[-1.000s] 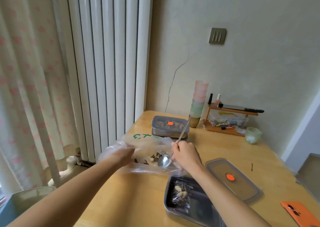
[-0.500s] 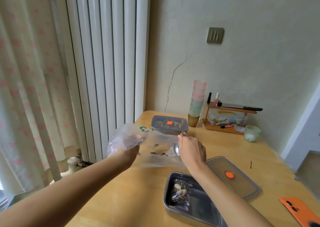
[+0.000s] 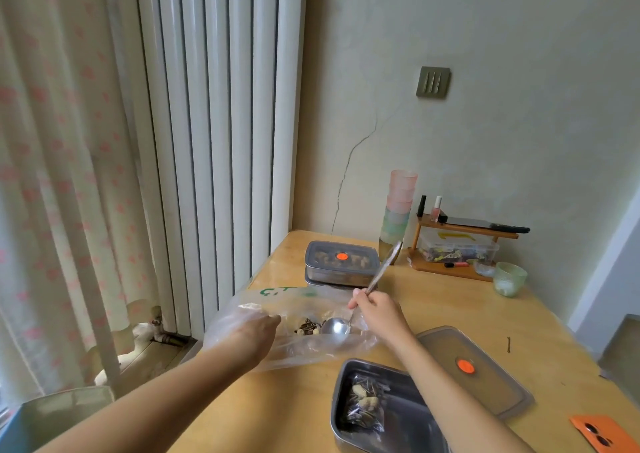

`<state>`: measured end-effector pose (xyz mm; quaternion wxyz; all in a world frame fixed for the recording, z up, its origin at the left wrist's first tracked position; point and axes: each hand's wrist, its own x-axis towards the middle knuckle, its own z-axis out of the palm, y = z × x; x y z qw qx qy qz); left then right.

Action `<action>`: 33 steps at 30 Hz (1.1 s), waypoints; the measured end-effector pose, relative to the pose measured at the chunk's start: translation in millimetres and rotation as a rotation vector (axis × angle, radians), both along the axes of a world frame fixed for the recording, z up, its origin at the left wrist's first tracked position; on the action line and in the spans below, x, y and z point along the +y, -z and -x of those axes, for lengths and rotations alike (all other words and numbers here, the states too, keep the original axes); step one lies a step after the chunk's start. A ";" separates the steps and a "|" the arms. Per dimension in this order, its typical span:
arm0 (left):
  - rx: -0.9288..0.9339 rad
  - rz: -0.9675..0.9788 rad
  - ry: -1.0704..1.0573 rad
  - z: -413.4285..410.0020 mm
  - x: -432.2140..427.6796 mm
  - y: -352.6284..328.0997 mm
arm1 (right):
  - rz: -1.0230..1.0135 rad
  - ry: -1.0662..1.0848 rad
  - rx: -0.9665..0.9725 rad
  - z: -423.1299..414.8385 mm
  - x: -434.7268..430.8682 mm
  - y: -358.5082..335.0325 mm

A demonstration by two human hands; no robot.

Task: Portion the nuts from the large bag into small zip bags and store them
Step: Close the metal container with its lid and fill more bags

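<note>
A large clear plastic bag [image 3: 304, 345] with green print lies on the wooden table [image 3: 284, 404]. A few nuts [image 3: 306, 327] sit inside it. My left hand [image 3: 249, 331] is inside the bag's left end, holding it. My right hand [image 3: 377, 310] grips a metal spoon [image 3: 337, 328] by the handle, its bowl down inside the bag beside the nuts. A filled small zip bag [image 3: 363, 407] lies in an open steel container [image 3: 346, 428] near the front edge.
A loose lid [image 3: 485, 380] with an orange dot lies right of the steel container. A closed lidded container [image 3: 341, 264] stands behind the bag. Stacked cups [image 3: 398, 206], a small wooden shelf [image 3: 460, 244], a green glass bowl [image 3: 509, 277] and an orange phone [image 3: 602, 435] are on the table.
The bag has come back down toward the table. My right hand has tilted the spoon so its bowl dips into the bag by the nuts.
</note>
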<state>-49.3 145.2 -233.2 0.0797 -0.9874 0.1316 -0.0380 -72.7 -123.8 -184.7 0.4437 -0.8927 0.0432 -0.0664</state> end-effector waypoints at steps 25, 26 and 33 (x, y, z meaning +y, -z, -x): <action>0.016 -0.122 -0.048 24.8 -50.0 -22.8 | 0.814 -0.182 -0.337 30.7 27.2 -65.4; 0.019 -0.103 -0.045 24.3 -50.3 -19.8 | 0.784 -0.176 -0.358 33.1 26.5 -63.6; 0.033 -0.083 -0.007 22.5 -54.5 -15.5 | 0.639 -0.187 -0.271 22.2 16.6 -43.8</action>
